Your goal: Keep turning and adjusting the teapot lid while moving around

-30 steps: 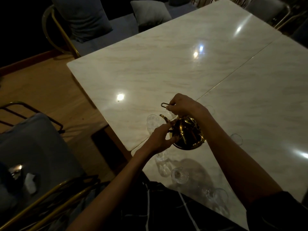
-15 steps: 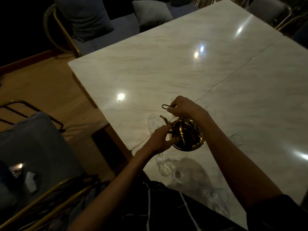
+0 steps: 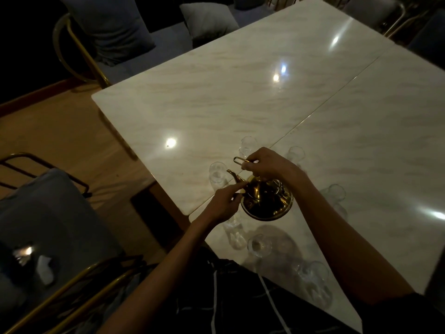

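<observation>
1. Head view: a shiny round brass teapot (image 3: pixel 266 201) is tilted over the pale marble-patterned table (image 3: pixel 216 97), close to the near edge where two tabletops meet at a thin seam.
2. The right hand (image 3: pixel 267 165) has its fingers curled round the teapot's thin wire loop handle (image 3: pixel 239 160), gripping it from above.
3. The left hand (image 3: pixel 225 203) reaches in from the left, its index finger stretched out and touching the teapot at the base of the curved spout (image 3: pixel 233 175); the other fingers are loosely bent and hold nothing.
4. The spout points at a small clear glass cup (image 3: pixel 216 175) standing just beside it on the left.
5. More small clear glasses stand around the teapot: one behind the right hand (image 3: pixel 248 144), one just beyond the wrist (image 3: pixel 295 153), one to the right (image 3: pixel 336 192), two near the table's front edge (image 3: pixel 259 245) (image 3: pixel 313 273).
6. A grey cushioned chair with a gold metal frame (image 3: pixel 48 225) stands at the left, on a wooden floor (image 3: pixel 60 131).
7. Grey cushions (image 3: pixel 207 19) lie on seating beyond the far edge of the table.
</observation>
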The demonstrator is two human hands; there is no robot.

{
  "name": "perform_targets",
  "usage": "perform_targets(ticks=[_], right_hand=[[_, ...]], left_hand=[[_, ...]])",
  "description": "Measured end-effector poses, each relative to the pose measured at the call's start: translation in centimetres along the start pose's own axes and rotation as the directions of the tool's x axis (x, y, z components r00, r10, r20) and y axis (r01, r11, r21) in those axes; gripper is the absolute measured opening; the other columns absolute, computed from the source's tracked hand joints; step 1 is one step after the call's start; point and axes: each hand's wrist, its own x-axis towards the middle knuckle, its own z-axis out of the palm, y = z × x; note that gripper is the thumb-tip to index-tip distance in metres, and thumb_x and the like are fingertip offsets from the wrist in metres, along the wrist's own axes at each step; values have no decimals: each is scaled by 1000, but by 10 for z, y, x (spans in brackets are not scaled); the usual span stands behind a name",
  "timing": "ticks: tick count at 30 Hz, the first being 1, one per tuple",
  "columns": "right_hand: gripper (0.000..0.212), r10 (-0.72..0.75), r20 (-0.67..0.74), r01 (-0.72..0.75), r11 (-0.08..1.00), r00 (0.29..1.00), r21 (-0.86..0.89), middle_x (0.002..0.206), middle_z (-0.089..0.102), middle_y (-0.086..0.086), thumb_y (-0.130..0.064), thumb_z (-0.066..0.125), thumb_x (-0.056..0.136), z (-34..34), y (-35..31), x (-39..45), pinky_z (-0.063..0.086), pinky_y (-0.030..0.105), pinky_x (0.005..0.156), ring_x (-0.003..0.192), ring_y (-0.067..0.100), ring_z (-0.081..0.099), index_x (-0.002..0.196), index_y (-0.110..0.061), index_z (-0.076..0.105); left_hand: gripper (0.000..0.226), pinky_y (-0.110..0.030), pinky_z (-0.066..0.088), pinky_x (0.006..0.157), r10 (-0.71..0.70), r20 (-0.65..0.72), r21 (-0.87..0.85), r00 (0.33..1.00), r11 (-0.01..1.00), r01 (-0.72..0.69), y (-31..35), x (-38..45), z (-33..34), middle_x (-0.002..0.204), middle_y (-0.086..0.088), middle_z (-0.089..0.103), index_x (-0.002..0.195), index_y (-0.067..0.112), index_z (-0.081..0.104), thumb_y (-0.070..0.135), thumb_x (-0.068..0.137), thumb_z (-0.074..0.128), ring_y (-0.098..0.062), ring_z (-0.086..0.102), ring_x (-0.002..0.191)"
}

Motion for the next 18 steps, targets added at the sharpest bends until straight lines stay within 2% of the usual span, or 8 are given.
perform_targets(ticks=[5, 7, 11, 14, 16, 18], right_hand=[[30, 14, -25, -14, 999, 1000, 29, 73, 60, -4, -30, 59, 95, 8, 15, -20, 55, 34, 73, 72, 17, 62, 112, -9, 72], [29, 30, -27, -29, 999, 999, 29, 73, 61, -5, -31, 60, 94, 13, 23, -28, 55, 34, 73, 69, 14, 62, 110, -10, 73], [28, 64, -21, -63, 998, 998, 10, 73, 64, -5, -33, 61, 92, 25, 40, -47, 52, 29, 66, 67, 10, 62, 107, -15, 75], [28, 74, -8, -74, 997, 997, -17, 90, 72, 4, -33, 61, 92, 35, 50, -62, 55, 33, 71, 77, 18, 68, 107, -14, 76], [28, 86, 6, -86, 995, 996, -41, 98, 74, 7, -32, 61, 92, 41, 54, -71, 56, 35, 74, 80, 21, 70, 108, -14, 75], [28, 86, 11, -85, 995, 996, -55, 95, 73, 6, -33, 61, 93, 45, 57, -79, 54, 31, 69, 75, 17, 67, 109, -15, 75]], left_hand=[[49, -36, 53, 97, -28, 94, 41, 995, 999, 24, 0, -17, 17, 141, -4, 56, 147, 26, 42, 22, 100, 53, -20, 60, 122], [54, -41, 53, 97, -41, 134, 67, 990, 997, 32, 3, -26, 26, 143, -6, 54, 150, 26, 37, 28, 98, 56, -22, 58, 124], [59, -34, 51, 98, -20, 192, 86, 981, 996, 4, 7, -46, 45, 139, -8, 55, 150, 25, 35, 31, 97, 59, -22, 58, 122], [56, -29, 49, 96, 10, 233, 94, 972, 995, -33, 10, -60, 58, 135, -9, 58, 148, 20, 38, 28, 97, 58, -22, 57, 121], [55, -34, 49, 97, 10, 257, 104, 966, 994, -37, 12, -69, 65, 136, -10, 57, 148, 18, 39, 28, 97, 58, -24, 57, 121], [58, -41, 51, 97, -2, 266, 118, 964, 993, -31, 11, -76, 73, 136, -9, 57, 148, 21, 37, 33, 96, 59, -24, 58, 120]])
